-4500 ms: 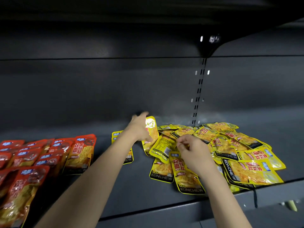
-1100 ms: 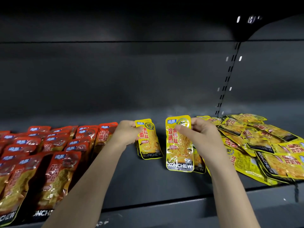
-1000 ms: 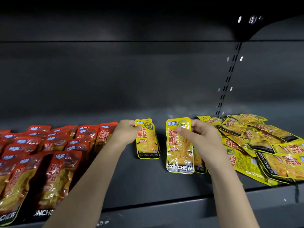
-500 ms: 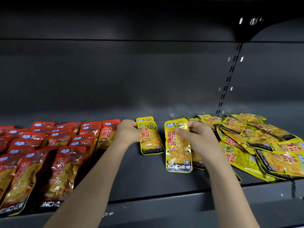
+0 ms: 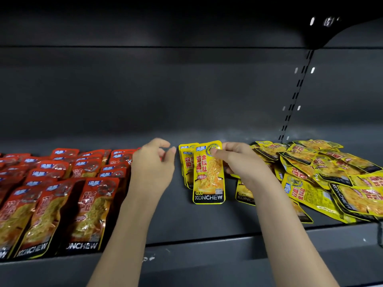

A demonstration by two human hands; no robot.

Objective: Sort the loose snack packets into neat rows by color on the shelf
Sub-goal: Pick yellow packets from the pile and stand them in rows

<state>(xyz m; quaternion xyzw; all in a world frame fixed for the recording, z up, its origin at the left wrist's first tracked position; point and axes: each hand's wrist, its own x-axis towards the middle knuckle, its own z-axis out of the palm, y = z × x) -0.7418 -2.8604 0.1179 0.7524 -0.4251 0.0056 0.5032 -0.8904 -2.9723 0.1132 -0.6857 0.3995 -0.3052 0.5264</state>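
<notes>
My right hand (image 5: 242,162) pinches the top of a yellow snack packet (image 5: 208,179) and holds it upright over a small stack of yellow packets (image 5: 185,162) in the middle of the dark shelf (image 5: 186,222). Just left of that stack, my left hand (image 5: 153,164) hovers with loosely curled fingers and holds nothing. Red packets (image 5: 62,193) lie in overlapping rows on the left. A loose heap of yellow packets (image 5: 323,175) covers the right side.
The shelf's grey front lip (image 5: 196,257) runs across the bottom. A slotted upright (image 5: 294,100) stands in the back wall at right. Another yellow packet (image 5: 244,193) lies under my right wrist.
My left hand has let go of the yellow packet it placed on the stack and drawn slightly left. My right hand has carried its packet left, onto that stack.
</notes>
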